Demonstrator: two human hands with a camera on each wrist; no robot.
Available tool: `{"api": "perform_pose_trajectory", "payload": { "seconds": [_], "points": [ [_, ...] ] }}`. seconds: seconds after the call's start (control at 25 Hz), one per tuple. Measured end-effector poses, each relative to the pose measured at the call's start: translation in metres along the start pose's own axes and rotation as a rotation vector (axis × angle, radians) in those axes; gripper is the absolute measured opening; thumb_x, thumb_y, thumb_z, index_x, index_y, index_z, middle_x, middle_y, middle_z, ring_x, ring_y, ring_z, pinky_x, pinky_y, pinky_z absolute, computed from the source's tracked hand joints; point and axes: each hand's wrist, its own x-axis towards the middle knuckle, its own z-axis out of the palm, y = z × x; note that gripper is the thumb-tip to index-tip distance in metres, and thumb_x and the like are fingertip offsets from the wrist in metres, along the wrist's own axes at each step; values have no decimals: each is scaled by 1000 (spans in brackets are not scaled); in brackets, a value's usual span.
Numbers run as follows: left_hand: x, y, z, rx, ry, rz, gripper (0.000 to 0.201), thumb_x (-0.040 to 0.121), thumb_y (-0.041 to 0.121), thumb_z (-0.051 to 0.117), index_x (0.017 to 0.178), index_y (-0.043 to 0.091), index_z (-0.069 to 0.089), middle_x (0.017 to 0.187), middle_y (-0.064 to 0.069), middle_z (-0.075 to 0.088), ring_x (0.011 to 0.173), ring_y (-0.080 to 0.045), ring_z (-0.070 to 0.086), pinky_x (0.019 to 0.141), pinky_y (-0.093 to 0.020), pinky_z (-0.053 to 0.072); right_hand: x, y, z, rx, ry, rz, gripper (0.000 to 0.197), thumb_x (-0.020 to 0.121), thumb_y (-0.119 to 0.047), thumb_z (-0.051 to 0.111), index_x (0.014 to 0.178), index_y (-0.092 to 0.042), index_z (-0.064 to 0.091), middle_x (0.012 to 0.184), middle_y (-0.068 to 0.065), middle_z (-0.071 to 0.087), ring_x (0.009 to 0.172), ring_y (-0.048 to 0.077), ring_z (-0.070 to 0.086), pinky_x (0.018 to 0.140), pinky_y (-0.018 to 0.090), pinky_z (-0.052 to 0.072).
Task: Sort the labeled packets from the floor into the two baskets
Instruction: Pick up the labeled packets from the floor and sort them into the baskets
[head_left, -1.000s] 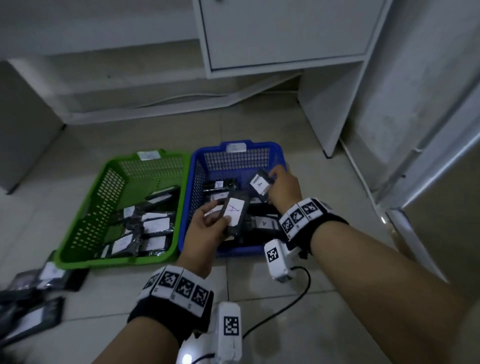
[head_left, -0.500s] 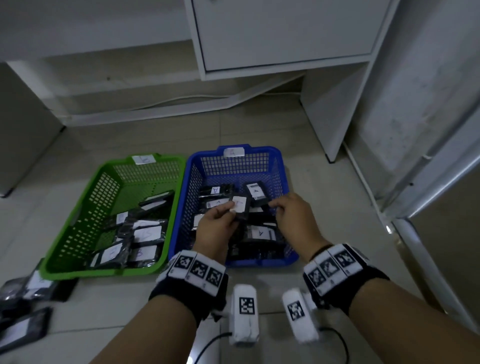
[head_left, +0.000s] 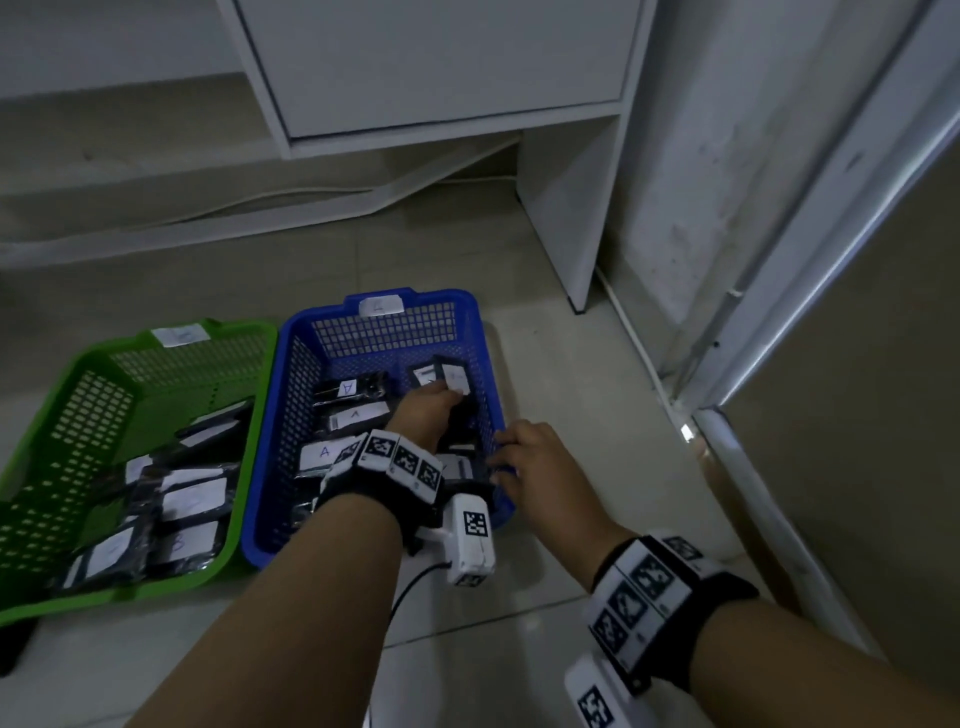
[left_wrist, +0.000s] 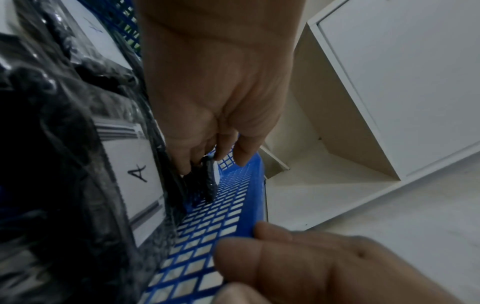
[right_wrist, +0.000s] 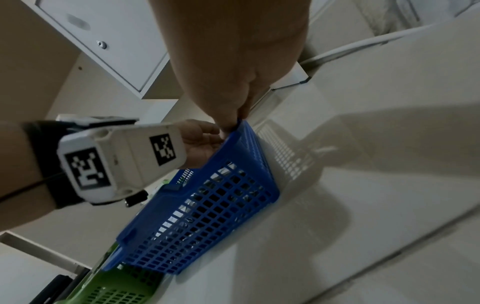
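Observation:
The blue basket (head_left: 384, 332) holds several black packets with white "A" labels (head_left: 348, 387). My left hand (head_left: 441, 397) reaches down into its far right corner. In the left wrist view my left hand (left_wrist: 210, 162) pinches a dark packet (left_wrist: 209, 185) by its edge, close to the mesh wall (left_wrist: 228, 207). My right hand (head_left: 501, 457) holds the basket's right rim, its fingertips (right_wrist: 237, 123) meeting on the blue edge (right_wrist: 249, 148). The green basket (head_left: 104, 374) stands left of the blue one and holds several labeled packets (head_left: 192, 499).
A white cabinet (head_left: 441, 78) stands behind the baskets, and its side panel (head_left: 566, 208) comes down to the floor beyond the blue basket. A cable (head_left: 208, 208) runs along the back wall. A door frame (head_left: 779, 312) borders the tiled floor on the right.
My left hand has carried its packet forward and down into the blue basket's far right corner. My right hand has let go of its packet and drawn back to the basket's right rim.

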Motion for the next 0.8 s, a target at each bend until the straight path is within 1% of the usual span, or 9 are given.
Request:
{"api": "perform_pose_trajectory", "payload": {
  "seconds": [0.12, 0.2, 0.24, 0.36, 0.48, 0.56, 0.68, 0.76, 0.8],
  "points": [
    [-2, -4, -9, 51, -85, 30, 41, 88, 13, 57, 127, 3, 52, 127, -17, 55, 116, -27, 52, 103, -38, 40, -3, 0, 2, -16, 23, -40, 22, 75, -6, 56, 85, 3, 73, 102, 18, 66, 96, 38, 59, 86, 24, 39],
    [-23, -5, -17, 48, -92, 73, 42, 85, 16, 60, 127, 9, 55, 124, -12, 60, 112, -26, 58, 101, -40, 44, 0, 1, 2, -23, 19, -42, 20, 75, -6, 58, 86, 2, 73, 101, 19, 66, 95, 39, 59, 88, 27, 39],
    [-41, -7, -20, 67, -72, 116, 34, 89, 14, 57, 123, 13, 58, 119, -9, 63, 107, -22, 60, 95, -36, 47, -1, 1, 2, -24, 11, -31, 20, 77, -5, 59, 90, 2, 73, 105, 19, 65, 99, 39, 57, 91, 28, 39],
    [-100, -17, -29, 23, -83, 236, 21, 94, 8, 53, 111, 16, 62, 109, -8, 66, 97, -21, 65, 85, -32, 53, -12, -2, -6, 15, -13, -11, 33, 85, -6, 61, 118, -2, 64, 131, 15, 56, 119, 33, 50, 104, 33, 39],
    [-155, -39, -31, 26, -232, 206, 17, 92, 7, 55, 107, 11, 64, 102, -8, 68, 86, -19, 68, 76, -34, 58, -44, -4, -19, 83, -169, 85, 57, 94, -23, 56, 146, -16, 33, 154, 3, 31, 141, 17, 29, 112, 18, 20],
    [-177, -66, -28, 194, -317, 133, 16, 91, 6, 56, 104, 10, 66, 97, -9, 69, 81, -17, 67, 73, -33, 58, -76, 0, -24, 40, -249, 143, 70, 94, -36, 53, 152, -22, 16, 158, 4, 18, 146, 18, 16, 118, 26, 14],
    [-203, -115, -11, 574, -506, 249, 21, 85, 10, 62, 90, 30, 67, 91, 3, 68, 82, -15, 65, 76, -25, 53, -136, 8, -30, -23, -312, 318, 82, 89, -46, 56, 152, -26, 9, 159, 9, 16, 146, 21, 13, 119, 35, 16],
    [-216, -152, 7, 839, -597, 312, 25, 79, 27, 71, 99, 37, 61, 98, 8, 60, 92, -13, 61, 81, -20, 47, -177, 14, -34, -41, -326, 451, 84, 86, -44, 62, 151, -26, 12, 155, 11, 21, 144, 26, 18, 117, 38, 22],
    [-226, -168, 17, 937, -619, 318, 42, 74, 38, 75, 112, 34, 56, 106, 6, 54, 100, -14, 57, 85, -23, 46, -200, 15, -37, -58, -330, 516, 86, 84, -43, 65, 151, -26, 15, 152, 13, 24, 142, 28, 21, 116, 39, 25]
  ]
}}
